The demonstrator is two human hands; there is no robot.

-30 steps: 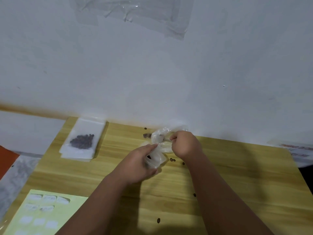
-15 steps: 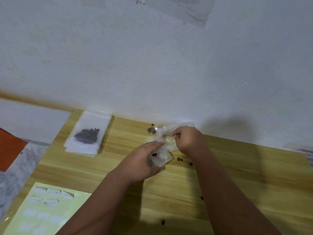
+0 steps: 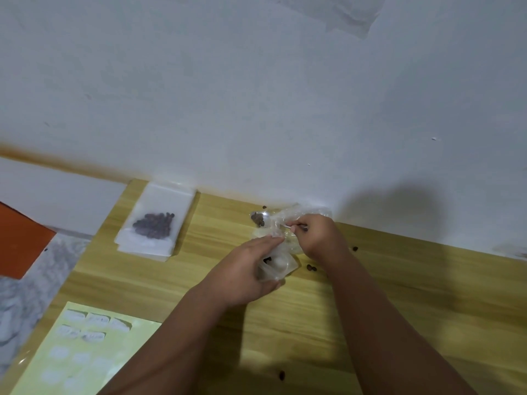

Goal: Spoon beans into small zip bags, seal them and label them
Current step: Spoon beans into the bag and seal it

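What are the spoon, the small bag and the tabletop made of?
The spoon is likely metal: silvery, with a bright glint on its bowl. The small bag is thin clear plastic, see-through and creased. The tabletop is light wood or wood-look laminate: straight grain lines, satin; I cannot tell which.

Dim, even indoor light; soft shadow on the wall (image 3: 399, 215) at right, darker shadow across the tabletop (image 3: 285, 352); everything slightly soft.

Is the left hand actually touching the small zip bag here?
Touching. The head view shows the left hand holding the small zip bag between thumb and fingers, with no gap.
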